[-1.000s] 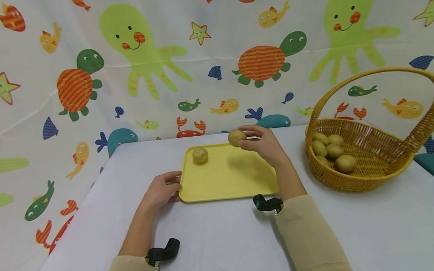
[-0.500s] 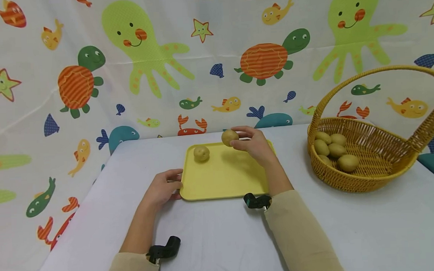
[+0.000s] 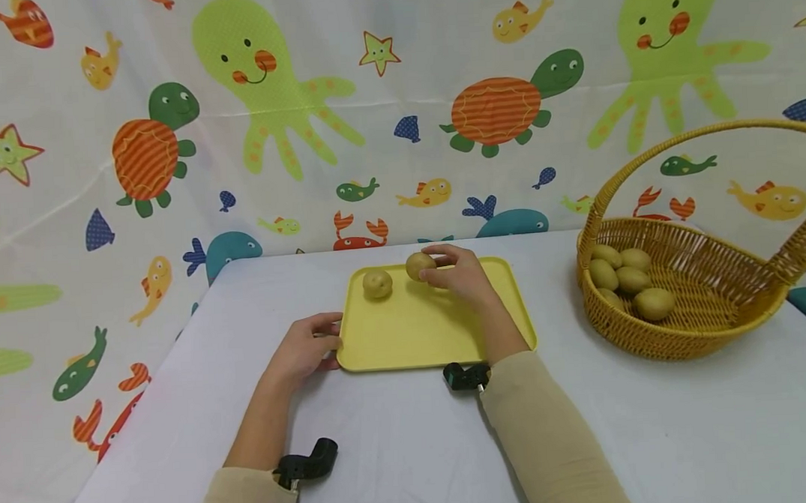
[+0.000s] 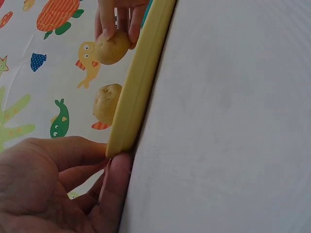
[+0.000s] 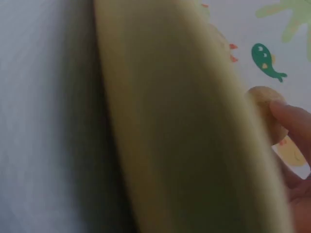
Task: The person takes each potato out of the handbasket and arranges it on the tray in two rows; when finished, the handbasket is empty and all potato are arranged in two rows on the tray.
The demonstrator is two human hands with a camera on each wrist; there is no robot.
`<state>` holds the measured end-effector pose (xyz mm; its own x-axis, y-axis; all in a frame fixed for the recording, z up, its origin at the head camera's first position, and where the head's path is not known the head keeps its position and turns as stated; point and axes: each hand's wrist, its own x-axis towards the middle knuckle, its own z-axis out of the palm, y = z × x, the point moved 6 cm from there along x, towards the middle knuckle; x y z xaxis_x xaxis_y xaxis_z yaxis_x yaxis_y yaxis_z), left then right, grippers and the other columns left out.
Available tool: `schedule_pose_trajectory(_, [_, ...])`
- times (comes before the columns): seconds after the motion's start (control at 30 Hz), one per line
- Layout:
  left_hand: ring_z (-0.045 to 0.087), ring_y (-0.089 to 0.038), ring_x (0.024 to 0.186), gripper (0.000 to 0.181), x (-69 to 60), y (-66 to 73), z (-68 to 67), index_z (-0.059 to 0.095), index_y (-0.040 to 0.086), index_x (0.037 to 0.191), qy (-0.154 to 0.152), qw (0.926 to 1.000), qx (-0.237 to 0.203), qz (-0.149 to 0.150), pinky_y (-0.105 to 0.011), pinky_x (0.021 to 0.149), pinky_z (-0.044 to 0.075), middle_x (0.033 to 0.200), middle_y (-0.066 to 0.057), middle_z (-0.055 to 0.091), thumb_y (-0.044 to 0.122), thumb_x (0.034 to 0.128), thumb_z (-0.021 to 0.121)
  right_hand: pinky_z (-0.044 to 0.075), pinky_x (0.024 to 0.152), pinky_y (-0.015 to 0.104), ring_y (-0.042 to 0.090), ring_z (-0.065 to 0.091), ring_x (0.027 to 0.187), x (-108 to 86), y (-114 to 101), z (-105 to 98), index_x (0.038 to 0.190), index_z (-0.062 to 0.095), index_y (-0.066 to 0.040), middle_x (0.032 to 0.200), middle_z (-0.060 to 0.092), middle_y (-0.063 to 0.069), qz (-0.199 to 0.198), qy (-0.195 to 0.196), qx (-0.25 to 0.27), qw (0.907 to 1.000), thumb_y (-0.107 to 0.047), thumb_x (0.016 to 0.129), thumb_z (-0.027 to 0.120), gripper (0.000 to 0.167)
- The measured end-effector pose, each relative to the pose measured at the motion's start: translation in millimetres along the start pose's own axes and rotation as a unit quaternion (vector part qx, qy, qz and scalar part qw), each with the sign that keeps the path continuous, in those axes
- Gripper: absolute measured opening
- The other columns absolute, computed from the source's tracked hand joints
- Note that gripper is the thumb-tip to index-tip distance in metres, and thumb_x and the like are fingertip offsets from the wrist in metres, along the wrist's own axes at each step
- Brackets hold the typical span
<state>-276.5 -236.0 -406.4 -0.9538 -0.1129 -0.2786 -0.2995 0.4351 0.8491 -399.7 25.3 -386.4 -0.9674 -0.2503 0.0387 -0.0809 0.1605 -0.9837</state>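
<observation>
Currently, right hand (image 3: 459,275) pinches one potato (image 3: 419,266) between thumb and fingertips, above the far part of yellow tray (image 3: 406,334); whether potato touches tray, cannot tell. Left hand (image 3: 304,349) pinches tray's left edge, finger gap narrow. Second potato (image 3: 377,284) sits in far-left corner. Wicker basket (image 3: 684,337), right, holds more potatoes (image 3: 654,303).

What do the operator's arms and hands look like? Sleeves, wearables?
Left hand and right hand bare, no gloves. Left sleeve and right sleeve: plain beige, ending partway down the forearms. At each cuff, a black, bent camera unit: left unit, right unit.
</observation>
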Motion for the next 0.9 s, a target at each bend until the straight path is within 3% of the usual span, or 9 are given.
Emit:
schedule_pose_trajectory(0.4, [0.063,-0.026,0.103,0.054,1.4,-0.3,-1.1,0.051,0.008,0.151,0.003,1.0,0.001,0.005,-0.027,0.074,0.062,0.134,-0.017,0.056,0.007,0.0975,0.06,0.056,0.093,0.037,0.031,0.063,0.119,0.8,0.4,11.9,0.133,0.071,-0.014,0.131,0.067,0.017,-0.01,0.001,-0.134,0.9909,-0.014,0.09,0.079,0.043])
schedule_pose_trajectory(0.67, [0.063,-0.026,0.102,0.054,2.5,-1.1,-1.6,0.052,0.008,0.15,0.003,1.0,0.0,0.008,-0.027,0.074,0.062,0.133,-0.017,0.056,0.006,0.0972,0.06,0.054,0.095,0.039,0.029,0.062,0.117,-0.4,1.2,14.5,0.134,0.07,-0.018,0.13,0.065,0.015,0.001,-0.004,-0.15,0.9887,-0.018,0.093,0.078,0.042])
schedule_pose_trajectory(0.9, [0.062,-0.026,0.103,0.053,3.7,-3.3,-0.7,0.052,0.009,0.15,0.003,1.0,-0.001,0.005,-0.027,0.075,0.062,0.134,-0.017,0.056,0.007,0.0977,0.059,0.052,0.104,0.043,0.03,0.06,0.122,-1.6,5.1,15.4,0.137,0.067,-0.018,0.135,0.064,0.016,0.009,0.004,-0.146,0.9893,-0.02,0.093,0.077,0.045])
